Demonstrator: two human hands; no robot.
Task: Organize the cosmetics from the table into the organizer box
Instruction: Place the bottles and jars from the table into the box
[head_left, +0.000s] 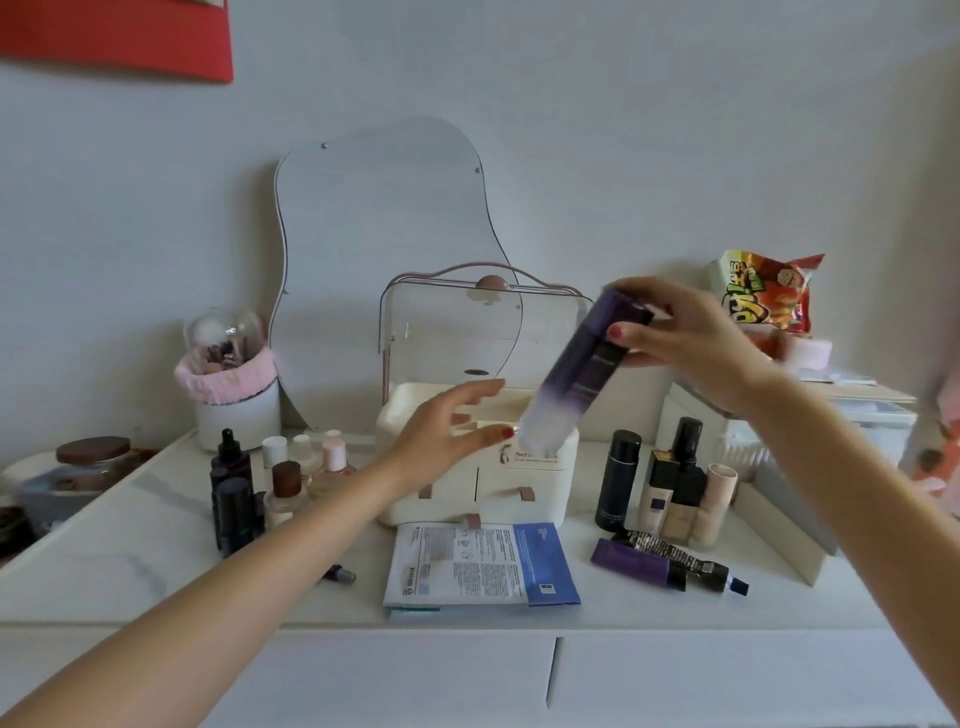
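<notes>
My right hand (691, 343) grips the dark cap end of a tall purple-to-clear bottle (576, 374), held tilted over the right side of the white organizer box (415, 499). The box's clear lid (467, 327) stands raised. My left hand (447, 431) hovers open in front of the box's top compartment, fingers spread, holding nothing. Small bottles (270, 483) stand left of the box. More bottles (670, 483) stand to its right, with two tubes (670, 564) lying flat. Sheet-mask packets (478, 566) lie in front.
A wavy mirror (374, 249) leans on the wall behind the box. A brush holder (234, 395) with a pink band stands at the back left, a lidded jar (88, 462) further left. A snack bag (763, 296) sits at the back right.
</notes>
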